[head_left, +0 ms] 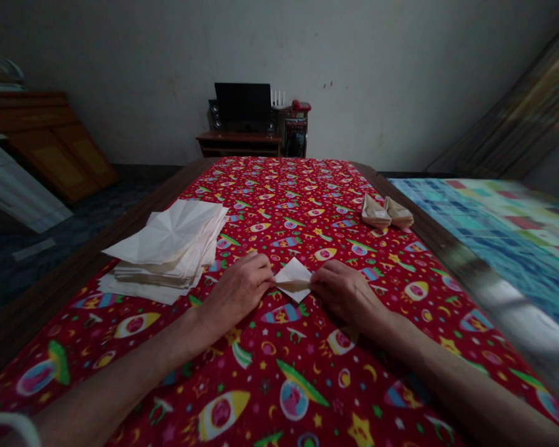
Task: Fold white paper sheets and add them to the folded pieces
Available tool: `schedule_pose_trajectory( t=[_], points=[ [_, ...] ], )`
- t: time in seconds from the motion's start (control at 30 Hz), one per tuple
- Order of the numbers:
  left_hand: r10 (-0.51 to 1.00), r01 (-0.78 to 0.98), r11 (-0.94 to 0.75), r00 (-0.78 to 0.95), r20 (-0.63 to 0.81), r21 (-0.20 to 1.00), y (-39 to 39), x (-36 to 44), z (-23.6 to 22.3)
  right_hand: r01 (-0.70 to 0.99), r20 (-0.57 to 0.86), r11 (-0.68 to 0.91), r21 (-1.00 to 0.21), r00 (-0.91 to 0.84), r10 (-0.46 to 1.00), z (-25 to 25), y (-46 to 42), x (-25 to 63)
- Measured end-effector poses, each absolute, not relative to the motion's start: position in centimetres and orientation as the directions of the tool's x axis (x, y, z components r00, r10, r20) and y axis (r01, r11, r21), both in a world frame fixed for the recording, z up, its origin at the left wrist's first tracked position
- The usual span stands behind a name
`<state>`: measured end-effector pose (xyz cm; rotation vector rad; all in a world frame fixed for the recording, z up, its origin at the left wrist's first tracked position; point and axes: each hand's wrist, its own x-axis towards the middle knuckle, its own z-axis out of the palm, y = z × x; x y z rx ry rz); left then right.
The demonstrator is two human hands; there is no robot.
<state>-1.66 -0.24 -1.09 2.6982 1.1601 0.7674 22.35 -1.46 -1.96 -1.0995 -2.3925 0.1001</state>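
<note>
A small folded square of white paper [294, 274] lies on the red patterned cloth, one corner turned towards me. A fold or opening runs across its middle. My left hand [248, 279] pinches its left corner, and my right hand [342, 284] pinches the right corner. Both hands rest low over the cloth with fingers closed; the fingertips are partly hidden. To the left of my left hand sits a stack of creased paper sheets [168, 245]. Farther off on the right stand several folded paper pieces [386, 212], brownish and box-like.
The red cloth [284, 366] covers a long dark wooden table [451, 257]. Beyond its far end stands a desk with a monitor [243, 102] and speakers. Wooden cabinets [51, 146] are at the left, and a bed with a blue checked cover [494, 242] is at the right.
</note>
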Motion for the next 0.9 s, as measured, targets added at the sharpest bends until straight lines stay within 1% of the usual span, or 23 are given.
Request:
schedule_pose_trajectory(
  t=[0.07, 0.1, 0.17, 0.3, 0.43, 0.57, 0.63, 0.7, 0.9],
  points=[
    [0.664, 0.657, -0.735, 0.646, 0.377, 0.17, -0.8, -1.8, -0.7, 0.692, 0.413, 0.704, -0.156, -0.602, 0.683, -1.7, -1.7, 22.5],
    [0.655, 0.657, -0.742, 0.665, 0.358, 0.135, -1.0, -1.8, -0.6, 0.692, 0.401, 0.715, -0.103, -0.629, 0.666, -1.6, -1.9, 22.6],
    [0.647, 0.65, -0.75, 0.685, 0.336, 0.119, -1.1, -1.8, -0.5, 0.686, 0.354, 0.727, -0.032, -0.673, 0.65, -1.3, -2.3, 22.7],
    [0.668, 0.644, -0.738, 0.652, 0.359, 0.204, -0.9, -1.8, -0.8, 0.688, 0.296, 0.726, 0.009, -0.695, 0.655, -0.9, -2.7, 22.9],
    [0.718, 0.636, -0.695, 0.586, 0.376, 0.336, -0.5, -1.7, -1.2, 0.695, 0.299, 0.719, -0.002, -0.686, 0.664, -1.0, -2.6, 22.8],
    [0.783, 0.624, -0.621, 0.518, 0.345, 0.474, -0.3, -1.5, -1.2, 0.704, 0.31, 0.71, -0.012, -0.673, 0.672, -1.1, -2.4, 22.7],
    [0.801, 0.634, -0.598, 0.491, 0.342, 0.491, -0.3, -1.4, -1.2, 0.703, 0.312, 0.711, -0.013, -0.673, 0.67, -1.1, -2.4, 22.7],
    [0.796, 0.634, -0.605, 0.486, 0.361, 0.481, -0.5, -1.3, -1.3, 0.704, 0.315, 0.71, -0.009, -0.672, 0.67, -1.1, -2.5, 22.6],
    [0.752, 0.61, -0.659, 0.527, 0.396, 0.44, -0.7, -1.5, -1.7, 0.717, 0.322, 0.697, 0.003, -0.661, 0.678, -1.3, -2.3, 22.5]
  ],
)
